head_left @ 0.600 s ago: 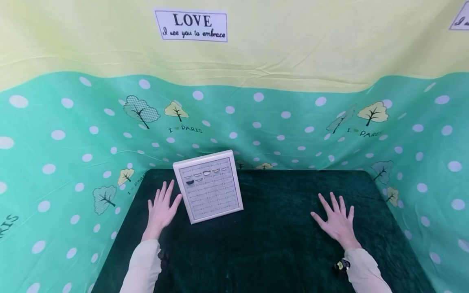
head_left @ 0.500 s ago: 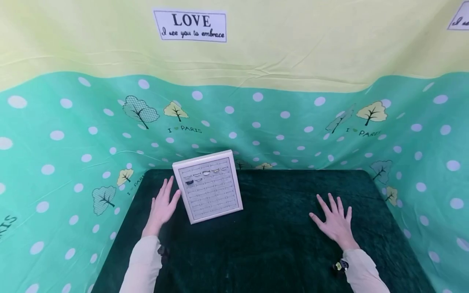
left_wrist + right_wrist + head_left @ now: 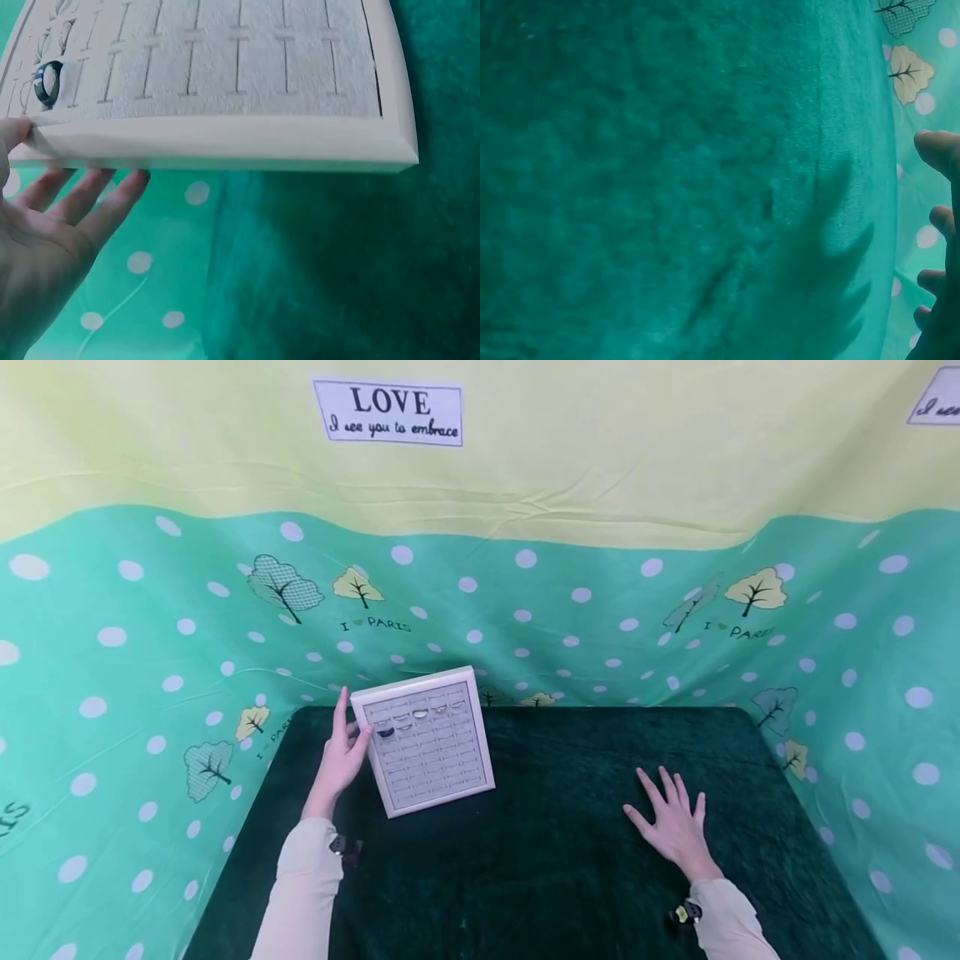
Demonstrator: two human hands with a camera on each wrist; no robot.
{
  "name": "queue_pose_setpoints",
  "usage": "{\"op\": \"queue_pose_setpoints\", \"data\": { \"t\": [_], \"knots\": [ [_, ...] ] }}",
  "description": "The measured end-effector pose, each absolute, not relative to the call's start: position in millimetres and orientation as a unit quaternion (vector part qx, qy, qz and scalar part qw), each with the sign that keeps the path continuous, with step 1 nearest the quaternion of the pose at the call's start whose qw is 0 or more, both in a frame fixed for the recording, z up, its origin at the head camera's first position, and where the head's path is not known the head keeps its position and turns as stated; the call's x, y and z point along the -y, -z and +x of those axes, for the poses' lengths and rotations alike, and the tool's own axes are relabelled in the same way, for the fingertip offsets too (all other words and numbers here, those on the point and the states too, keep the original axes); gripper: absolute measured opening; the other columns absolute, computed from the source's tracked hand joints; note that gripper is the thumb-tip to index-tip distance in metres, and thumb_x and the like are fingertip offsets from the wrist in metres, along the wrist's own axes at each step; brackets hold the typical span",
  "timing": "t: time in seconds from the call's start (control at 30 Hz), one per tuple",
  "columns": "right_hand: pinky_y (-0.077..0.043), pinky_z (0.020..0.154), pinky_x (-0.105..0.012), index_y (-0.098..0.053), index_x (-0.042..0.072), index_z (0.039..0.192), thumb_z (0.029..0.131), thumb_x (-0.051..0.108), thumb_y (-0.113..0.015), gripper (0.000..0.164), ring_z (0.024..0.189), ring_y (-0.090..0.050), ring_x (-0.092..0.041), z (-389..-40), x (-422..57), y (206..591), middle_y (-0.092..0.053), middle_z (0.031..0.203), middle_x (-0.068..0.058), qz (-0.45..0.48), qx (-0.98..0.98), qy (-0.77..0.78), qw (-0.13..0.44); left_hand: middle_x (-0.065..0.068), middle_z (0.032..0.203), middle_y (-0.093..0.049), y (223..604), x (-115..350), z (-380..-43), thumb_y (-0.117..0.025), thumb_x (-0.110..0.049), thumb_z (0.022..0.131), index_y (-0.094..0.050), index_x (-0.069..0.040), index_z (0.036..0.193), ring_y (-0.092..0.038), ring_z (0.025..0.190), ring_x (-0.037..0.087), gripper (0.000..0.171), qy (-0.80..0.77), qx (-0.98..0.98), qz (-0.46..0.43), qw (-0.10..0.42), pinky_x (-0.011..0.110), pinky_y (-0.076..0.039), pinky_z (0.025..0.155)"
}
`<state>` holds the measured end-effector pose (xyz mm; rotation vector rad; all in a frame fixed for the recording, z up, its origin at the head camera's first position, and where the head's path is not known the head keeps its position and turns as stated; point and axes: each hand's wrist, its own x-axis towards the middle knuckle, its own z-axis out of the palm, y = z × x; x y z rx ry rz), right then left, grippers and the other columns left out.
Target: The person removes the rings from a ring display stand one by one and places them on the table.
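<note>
A ring display tray [image 3: 433, 764] with a white frame and grey slotted padding leans upright at the back left of the table. Several silver-coloured rings [image 3: 421, 714] sit in its upper slots, with one dark ring [image 3: 386, 732] near the left edge. My left hand [image 3: 341, 764] pinches the tray's left side. In the left wrist view its thumb lies on the white rim [image 3: 225, 139] while the other fingers [image 3: 112, 210] reach behind it. My right hand [image 3: 675, 831] hovers over the right of the table with fingers spread, holding nothing; its shadow falls on the cloth.
Dark green velvety cloth [image 3: 555, 860] covers the table. A green polka-dot curtain [image 3: 585, 635] with a yellow upper part surrounds the back and both sides, close behind the tray.
My left hand has moved up and right from beside the tray and taken its left edge. My right hand has drifted slightly left and nearer, still spread. The tray stands about where it was.
</note>
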<state>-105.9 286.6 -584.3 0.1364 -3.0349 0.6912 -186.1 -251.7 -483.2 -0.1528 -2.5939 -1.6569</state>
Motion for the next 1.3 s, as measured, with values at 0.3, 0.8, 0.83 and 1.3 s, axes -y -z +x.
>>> {"op": "queue_pose_setpoints", "data": {
  "t": [0.3,0.8,0.83,1.3],
  "knots": [
    [0.003,0.098,-0.076,-0.03,0.013,0.15,0.094,0.054,-0.053,0.074,0.135,-0.013,-0.054,-101.2,-284.3,587.3,-0.019,0.151,-0.03,0.038,0.974,-0.223,0.007,0.03,0.129,-0.049,486.5,256.4,-188.1,-0.051,-0.017,0.101,-0.011,-0.037,0.152,-0.058,0.108,0.047,0.068,0.576,0.815,-0.065,0.014,0.06,-0.048,0.082],
    [-0.015,0.103,-0.068,-0.041,0.011,0.145,0.092,0.041,-0.063,0.064,0.131,-0.031,-0.042,-123.2,-235.9,579.4,-0.037,0.143,-0.023,0.088,0.953,-0.283,0.062,0.031,0.121,-0.052,492.7,261.4,-183.8,-0.057,-0.01,0.098,-0.017,-0.02,0.149,-0.067,0.094,0.021,0.066,0.646,0.757,-0.104,0.0,0.06,-0.05,0.076],
    [-0.018,0.103,-0.067,-0.042,0.01,0.144,0.092,0.039,-0.064,0.063,0.13,-0.032,-0.042,-125.1,-230.3,578.7,-0.038,0.142,-0.023,0.093,0.949,-0.294,0.064,0.031,0.122,-0.052,494.1,262.2,-183.2,-0.057,-0.01,0.098,-0.017,-0.02,0.149,-0.066,0.095,0.02,0.066,0.647,0.756,-0.103,0.0,0.06,-0.05,0.077],
    [-0.042,0.095,-0.049,-0.052,0.011,0.136,0.096,0.025,-0.06,0.043,0.118,-0.049,-0.025,-155.7,-146.1,553.1,-0.052,0.131,-0.009,0.135,0.913,-0.377,0.085,0.03,0.124,-0.05,496.7,260.6,-182.0,-0.053,-0.011,0.1,-0.016,-0.021,0.151,-0.063,0.101,0.031,0.064,0.639,0.761,-0.11,-0.011,0.057,-0.051,0.078]
  ]
}}
